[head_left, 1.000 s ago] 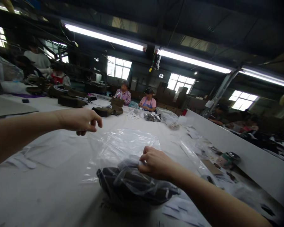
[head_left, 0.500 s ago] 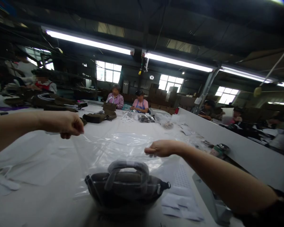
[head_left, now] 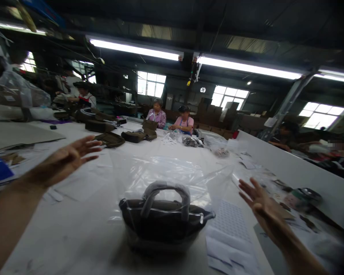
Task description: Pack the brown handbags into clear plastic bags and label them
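A dark handbag (head_left: 163, 225) with wrapped handles stands upright on the white table (head_left: 74, 229). Around and behind it spreads a clear plastic bag (head_left: 157, 168), its upper part standing loose beyond the handles. To the left, my left hand (head_left: 71, 158) is open, fingers stretched out and apart, touching nothing. On the other side my right hand (head_left: 258, 198) is open too, with spread fingers, off to the right of the plastic. Beside the handbag, under the right arm's side, lie sheets of small white labels (head_left: 232, 217) and folded white papers (head_left: 229, 252).
Dark olive bags (head_left: 132, 136) lie farther up the table. Two people (head_left: 185, 122) sit at its far end near small packets (head_left: 192, 141). A low white partition (head_left: 289, 164) runs along the right, with a jar (head_left: 304, 198) before it. A blue object (head_left: 0, 170) lies at left.
Both hands have gone from closed near the plastic bag's edges to open. They have moved apart from it, the right one outward to the right. The view has turned left.
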A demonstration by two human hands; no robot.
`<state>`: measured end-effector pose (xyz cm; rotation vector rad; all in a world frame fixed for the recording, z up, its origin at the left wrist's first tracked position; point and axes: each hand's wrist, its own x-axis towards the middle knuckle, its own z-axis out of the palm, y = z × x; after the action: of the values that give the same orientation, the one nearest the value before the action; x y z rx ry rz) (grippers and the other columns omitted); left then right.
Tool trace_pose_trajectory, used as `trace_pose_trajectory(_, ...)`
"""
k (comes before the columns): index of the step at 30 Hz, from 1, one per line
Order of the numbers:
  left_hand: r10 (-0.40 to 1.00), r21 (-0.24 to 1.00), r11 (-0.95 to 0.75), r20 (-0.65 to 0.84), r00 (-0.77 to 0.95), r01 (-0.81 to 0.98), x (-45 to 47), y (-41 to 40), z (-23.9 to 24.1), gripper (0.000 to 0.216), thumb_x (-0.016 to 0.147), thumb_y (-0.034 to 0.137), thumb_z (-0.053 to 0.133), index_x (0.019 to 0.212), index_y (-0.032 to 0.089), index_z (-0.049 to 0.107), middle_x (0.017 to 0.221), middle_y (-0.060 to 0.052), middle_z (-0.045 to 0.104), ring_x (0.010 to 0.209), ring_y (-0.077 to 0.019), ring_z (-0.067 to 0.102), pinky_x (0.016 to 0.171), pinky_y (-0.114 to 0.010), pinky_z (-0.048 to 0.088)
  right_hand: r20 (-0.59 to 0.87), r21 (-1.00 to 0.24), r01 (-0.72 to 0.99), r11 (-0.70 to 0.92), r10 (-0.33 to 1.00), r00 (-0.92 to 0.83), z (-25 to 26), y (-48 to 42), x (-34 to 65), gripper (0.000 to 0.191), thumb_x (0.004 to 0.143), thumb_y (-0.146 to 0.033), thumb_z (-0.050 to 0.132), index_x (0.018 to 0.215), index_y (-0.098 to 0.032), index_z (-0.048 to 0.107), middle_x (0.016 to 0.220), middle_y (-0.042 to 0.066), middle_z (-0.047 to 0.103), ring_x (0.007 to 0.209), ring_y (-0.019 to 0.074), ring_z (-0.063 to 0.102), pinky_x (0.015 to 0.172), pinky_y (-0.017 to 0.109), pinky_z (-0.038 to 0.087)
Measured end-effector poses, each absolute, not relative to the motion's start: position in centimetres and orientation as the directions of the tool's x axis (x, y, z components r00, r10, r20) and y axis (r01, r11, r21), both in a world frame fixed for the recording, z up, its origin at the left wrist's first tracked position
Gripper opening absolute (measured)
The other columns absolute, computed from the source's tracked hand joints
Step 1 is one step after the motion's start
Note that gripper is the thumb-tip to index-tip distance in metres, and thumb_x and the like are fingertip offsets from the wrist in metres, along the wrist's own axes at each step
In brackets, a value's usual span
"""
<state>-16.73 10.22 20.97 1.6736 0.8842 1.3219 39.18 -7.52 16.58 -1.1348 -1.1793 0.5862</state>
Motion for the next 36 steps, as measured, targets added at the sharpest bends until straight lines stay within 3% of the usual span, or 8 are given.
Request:
trace_pose_trajectory(3, 0.915, 0.969, -0.235, 0.248, 0.317, -0.081, -14.9, 9.1, 15.6, 0.092, 0.050, 0.069, 0.069, 0.130, 0.031, 0.045, 0.144, -0.008, 0.035, 0.133, -0.0345, 0.025, 0.103, -0.051, 0.031, 0.271, -0.947, -0.101, 0.304, 0.928, 0.255, 12.7, -4.0, 36.5, 0.091, 0.056, -0.066, 0.072, 0.132, -0.026, 0.040, 0.130, 0.014, 0.051, 0.123, 0.0302, 0.043, 0.103, 0.052, 0.032)
trace_pose_trajectory(8, 0.927, 0.960, -0.132, 0.207, 0.313, -0.246, -9.6, 9.0, 13.5, 0.066, 0.060, 0.055, 0.073, 0.116, 0.023, 0.060, 0.141, -0.013, 0.040, 0.132, -0.0330, 0.030, 0.105, -0.048, 0.030, 0.217, -0.898, -0.272, 0.346, 0.886, 0.410, 13.1, 0.4, 33.8, 0.036, 0.061, -0.044, 0.079, 0.085, -0.020, 0.067, 0.082, 0.003, 0.069, 0.089, 0.0208, 0.064, 0.098, 0.044, 0.041)
trace_pose_trajectory(12, 0.967, 0.877, -0.118, 0.207, 0.146, -0.465, -7.0, 10.5, 14.3, 0.026, 0.065, 0.041, 0.075, 0.072, 0.016, 0.070, 0.113, -0.011, 0.065, 0.110, -0.0294, 0.056, 0.098, -0.042, 0.043, 0.186, -0.841, -0.373, 0.392, 0.857, 0.481, 13.7, 1.1, 34.7, 0.024, 0.067, -0.040, 0.076, 0.076, -0.019, 0.066, 0.082, 0.003, 0.070, 0.081, 0.0194, 0.067, 0.086, 0.038, 0.052)
trace_pose_trajectory(17, 0.990, 0.878, -0.072, 0.122, 0.076, -0.474, -4.1, 15.5, 17.6, 0.014, 0.077, 0.026, 0.066, 0.070, 0.014, 0.064, 0.067, -0.006, 0.069, 0.061, -0.0192, 0.067, 0.063, -0.034, 0.057, -0.021, -0.883, -0.420, 0.209, 0.877, 0.480, 18.1, 5.1, 35.8, 0.022, 0.084, -0.029, 0.059, 0.066, -0.017, 0.059, 0.061, 0.003, 0.067, 0.058, 0.0152, 0.065, 0.061, 0.030, 0.058)
trace_pose_trajectory(22, 0.972, 0.900, -0.121, 0.193, 0.133, -0.420, -4.7, 17.1, 22.7, 0.020, 0.081, 0.029, 0.061, 0.069, 0.014, 0.064, 0.062, -0.006, 0.068, 0.052, -0.0174, 0.065, 0.053, -0.028, 0.056, 0.100, -0.879, -0.360, 0.313, 0.859, 0.502, 21.7, 6.6, 37.6, 0.027, 0.084, -0.039, 0.058, 0.067, -0.018, 0.057, 0.060, 0.001, 0.065, 0.057, 0.0148, 0.064, 0.064, 0.032, 0.057)
trace_pose_trajectory(26, 0.922, 0.962, 0.019, 0.087, 0.376, -0.271, -6.9, 13.3, 18.4, 0.030, 0.064, 0.042, 0.075, 0.073, 0.015, 0.068, 0.068, -0.007, 0.070, 0.061, -0.0216, 0.067, 0.062, -0.032, 0.057, 0.204, -0.921, -0.225, 0.317, 0.887, 0.415, 14.3, 2.4, 38.6, 0.031, 0.075, -0.051, 0.064, 0.068, -0.020, 0.060, 0.060, -0.001, 0.063, 0.059, 0.0174, 0.064, 0.066, 0.033, 0.055)
trace_pose_trajectory(32, 0.814, 0.940, 0.338, -0.312, 0.490, 0.036, -7.8, 5.8, 3.4, 0.042, 0.061, 0.055, 0.072, 0.069, 0.013, 0.069, 0.068, -0.009, 0.071, 0.059, -0.0216, 0.067, 0.064, -0.034, 0.056, -0.046, -0.995, -0.096, -0.019, 0.958, 0.284, -1.4, -5.9, 35.6, 0.049, 0.071, -0.067, 0.057, 0.059, -0.019, 0.056, 0.047, 0.000, 0.059, 0.056, 0.0184, 0.062, 0.084, 0.040, 0.048)
trace_pose_trajectory(36, 0.729, 0.937, 0.238, -0.346, 0.591, 0.255, -9.0, 3.2, -1.8, 0.047, 0.068, 0.061, 0.062, 0.073, 0.016, 0.072, 0.074, -0.011, 0.072, 0.068, -0.0256, 0.068, 0.072, -0.039, 0.054, -0.208, -0.975, 0.052, -0.215, 0.972, 0.111, -4.8, -9.5, 35.6, 0.051, 0.072, -0.066, 0.056, 0.066, -0.016, 0.063, 0.056, 0.004, 0.065, 0.061, 0.0190, 0.062, 0.088, 0.042, 0.043)
